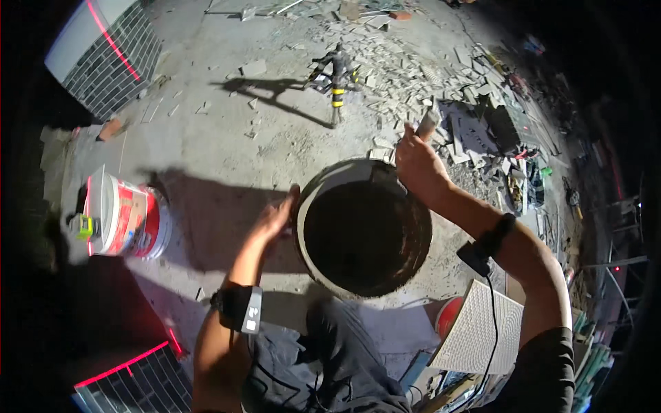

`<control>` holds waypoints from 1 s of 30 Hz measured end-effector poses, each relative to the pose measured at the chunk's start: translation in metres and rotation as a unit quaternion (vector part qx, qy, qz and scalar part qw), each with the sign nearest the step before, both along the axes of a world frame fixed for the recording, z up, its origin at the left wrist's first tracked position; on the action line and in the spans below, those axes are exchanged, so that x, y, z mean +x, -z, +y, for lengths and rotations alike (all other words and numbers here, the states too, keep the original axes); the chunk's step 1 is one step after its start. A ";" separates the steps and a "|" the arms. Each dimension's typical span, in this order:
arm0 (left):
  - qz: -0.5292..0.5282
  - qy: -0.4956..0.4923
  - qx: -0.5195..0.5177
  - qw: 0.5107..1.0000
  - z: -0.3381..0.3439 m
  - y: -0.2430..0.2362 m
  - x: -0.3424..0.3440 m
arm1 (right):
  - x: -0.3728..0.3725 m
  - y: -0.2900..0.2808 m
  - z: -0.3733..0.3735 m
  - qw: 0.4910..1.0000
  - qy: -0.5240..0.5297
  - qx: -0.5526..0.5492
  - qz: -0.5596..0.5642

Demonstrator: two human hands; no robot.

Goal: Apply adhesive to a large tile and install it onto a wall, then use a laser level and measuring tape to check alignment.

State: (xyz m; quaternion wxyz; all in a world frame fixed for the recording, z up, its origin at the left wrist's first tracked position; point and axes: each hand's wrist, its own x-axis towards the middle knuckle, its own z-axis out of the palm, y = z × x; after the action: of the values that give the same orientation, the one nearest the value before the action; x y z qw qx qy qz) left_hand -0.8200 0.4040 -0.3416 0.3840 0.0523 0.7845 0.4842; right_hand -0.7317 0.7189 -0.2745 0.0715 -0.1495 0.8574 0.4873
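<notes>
Grey rubble (406,89) beyond bucket (336,177), left hand (271,221) uncurled alongside, right hand (419,165) clasping pale object (429,124)

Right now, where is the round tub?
The tub is at the head view's centre, between the left hand and right hand, right of the red-white bucket.

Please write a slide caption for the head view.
Left hand at a round bucket, right hand gripping a grey object, rubble beyond.

A yellow-banded dark stand (337,65) is beside scattered tile shards (406,77), and a red-and-white bucket (138,219) sits at left.
</notes>
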 end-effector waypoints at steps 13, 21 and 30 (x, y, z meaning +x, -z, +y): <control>-0.081 -0.030 0.095 0.992 0.068 -0.044 0.014 | 0.133 -0.077 0.011 0.859 0.331 -0.388 -0.049; 0.081 0.063 0.053 0.993 0.092 -0.083 0.060 | 0.281 -0.056 -0.018 0.735 0.419 -0.528 0.065; 0.175 0.175 0.072 0.966 0.069 -0.085 0.144 | 0.335 0.019 -0.061 0.768 0.325 -0.522 0.178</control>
State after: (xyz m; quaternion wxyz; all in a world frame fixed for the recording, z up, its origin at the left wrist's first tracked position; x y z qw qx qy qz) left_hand -0.6765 0.4733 -0.2569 0.3148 0.2997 0.7811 0.4483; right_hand -0.3963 0.6576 -0.2939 -0.0176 0.2137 0.9742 -0.0701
